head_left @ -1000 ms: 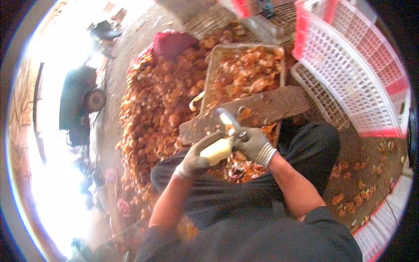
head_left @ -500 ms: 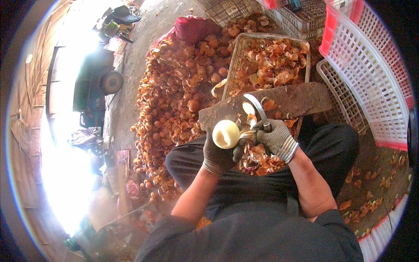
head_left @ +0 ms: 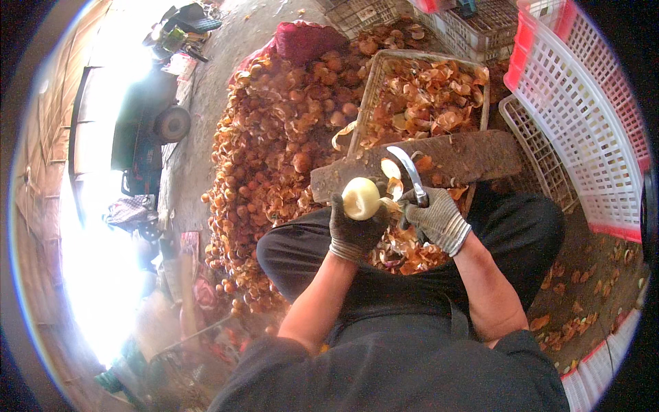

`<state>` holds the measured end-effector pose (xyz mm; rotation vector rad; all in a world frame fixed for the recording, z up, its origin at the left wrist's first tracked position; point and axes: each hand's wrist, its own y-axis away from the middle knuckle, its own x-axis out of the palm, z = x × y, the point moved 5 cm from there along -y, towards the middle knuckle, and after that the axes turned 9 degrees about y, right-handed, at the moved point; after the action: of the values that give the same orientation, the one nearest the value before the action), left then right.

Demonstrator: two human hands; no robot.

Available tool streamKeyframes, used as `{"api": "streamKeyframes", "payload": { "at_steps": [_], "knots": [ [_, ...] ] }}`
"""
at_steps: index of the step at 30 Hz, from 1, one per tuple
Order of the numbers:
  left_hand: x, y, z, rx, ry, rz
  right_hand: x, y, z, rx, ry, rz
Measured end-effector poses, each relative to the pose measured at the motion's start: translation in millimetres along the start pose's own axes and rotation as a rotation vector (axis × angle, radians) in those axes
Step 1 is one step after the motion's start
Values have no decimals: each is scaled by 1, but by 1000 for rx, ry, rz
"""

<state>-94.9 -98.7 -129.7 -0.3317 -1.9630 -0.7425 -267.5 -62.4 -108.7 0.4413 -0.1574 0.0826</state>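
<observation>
My left hand [head_left: 353,230], in a dark knit glove, is closed around a peeled pale onion [head_left: 361,198] above my lap. In my gloved right hand [head_left: 436,216] is a knife with a curved blade [head_left: 406,167], its blade pointing up and away from me. Between the two hands a strip of onion skin [head_left: 391,204] shows at the right fingertips. A dirty wooden board [head_left: 473,154] lies across just beyond my hands, with a pale cut piece of onion [head_left: 390,169] on it. Loose onion skins [head_left: 412,250] lie below the right hand.
A big heap of brown onions [head_left: 274,144] spreads to the left, with a dark red mesh sack [head_left: 309,42] at its far end. Beyond the board stands a crate [head_left: 374,82] of skins. White-and-red plastic baskets [head_left: 576,103] stand at the right. A vehicle [head_left: 141,130] is at far left.
The onion has moved slightly up and right with my left hand and turned a little. The right hand and knife have shifted only slightly.
</observation>
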Motion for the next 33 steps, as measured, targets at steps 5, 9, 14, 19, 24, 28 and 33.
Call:
{"api": "streamKeyframes", "payload": {
  "at_steps": [5, 9, 14, 19, 24, 28, 33],
  "knots": [
    [-21, -16, -14, -4, 86, -11, 7, -3, -2, 4, 100, -32],
    [-16, -21, -12, 54, 116, -78, 11, 2, 3, 57, 76, 10],
    [-5, -33, -27, 293, -189, -138, 14, 7, 8, 71, 40, 54],
    [6, -50, -11, 211, 114, -265, 19, 1, -5, -42, 110, 54],
    [17, -47, -7, 149, 192, -188, 19, 6, 8, -85, 47, 62],
    [51, -35, -13, 336, -932, -73, 7, 14, 13, -21, -139, 64],
    [19, -26, -19, 462, -1228, -11, 2, 12, 13, -30, -322, 52]
  ]
}}
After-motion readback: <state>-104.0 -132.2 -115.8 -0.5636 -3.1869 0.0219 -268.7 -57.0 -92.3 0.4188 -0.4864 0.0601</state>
